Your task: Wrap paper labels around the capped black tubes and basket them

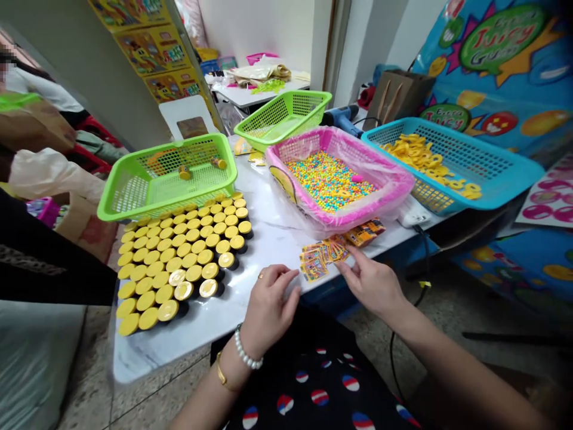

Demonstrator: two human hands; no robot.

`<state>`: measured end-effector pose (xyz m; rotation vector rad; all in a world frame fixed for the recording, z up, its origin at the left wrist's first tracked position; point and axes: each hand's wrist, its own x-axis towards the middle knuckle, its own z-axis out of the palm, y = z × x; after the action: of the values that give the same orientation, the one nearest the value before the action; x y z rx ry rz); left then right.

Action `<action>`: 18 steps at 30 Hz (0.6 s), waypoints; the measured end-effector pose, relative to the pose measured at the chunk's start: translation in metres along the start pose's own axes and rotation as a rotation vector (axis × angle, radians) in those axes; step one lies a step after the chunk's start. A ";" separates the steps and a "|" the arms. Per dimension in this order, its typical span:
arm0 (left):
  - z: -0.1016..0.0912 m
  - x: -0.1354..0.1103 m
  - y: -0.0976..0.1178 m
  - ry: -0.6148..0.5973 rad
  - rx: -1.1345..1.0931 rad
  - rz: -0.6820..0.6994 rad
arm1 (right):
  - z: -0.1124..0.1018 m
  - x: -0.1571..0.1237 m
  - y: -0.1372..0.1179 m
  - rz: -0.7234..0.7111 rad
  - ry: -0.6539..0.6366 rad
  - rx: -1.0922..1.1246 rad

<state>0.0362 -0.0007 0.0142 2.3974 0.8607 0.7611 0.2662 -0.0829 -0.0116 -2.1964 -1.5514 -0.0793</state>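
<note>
Small orange printed labels [315, 263] lie fanned out near the table's front edge. At their right side, my right hand [376, 283] reaches in with index finger and thumb apart, the fingertips touching the edge of the fan. I see nothing gripped in it. To the left of the labels, my left hand [274, 301] hovers by the table edge, its fingers loosely curled and the thumb apart, holding nothing visible. Behind the fan lies a stack of similar orange labels [366, 232]. Many small jars with yellow lids [190, 261] stand in close rows on the left.
A pink basket [394, 194] lined with clear plastic holds colourful candy balls. Yellow ring-shaped pieces lie in a blue basket [505, 179] on the right. One green basket [172, 194] contains small jars; another green basket [308, 100] stands behind. A black cable [424, 257] hangs off the table.
</note>
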 end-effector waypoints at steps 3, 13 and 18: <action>0.012 0.007 0.006 -0.015 0.075 0.001 | 0.005 0.005 -0.006 -0.004 -0.055 -0.027; 0.013 0.037 0.003 -0.124 0.138 0.032 | -0.004 0.012 -0.015 -0.048 -0.124 0.046; 0.012 0.043 -0.001 -0.155 0.134 0.045 | -0.007 0.023 -0.013 -0.003 -0.176 -0.176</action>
<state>0.0717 0.0268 0.0190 2.5621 0.8195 0.5401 0.2645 -0.0621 0.0060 -2.3932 -1.7001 -0.0250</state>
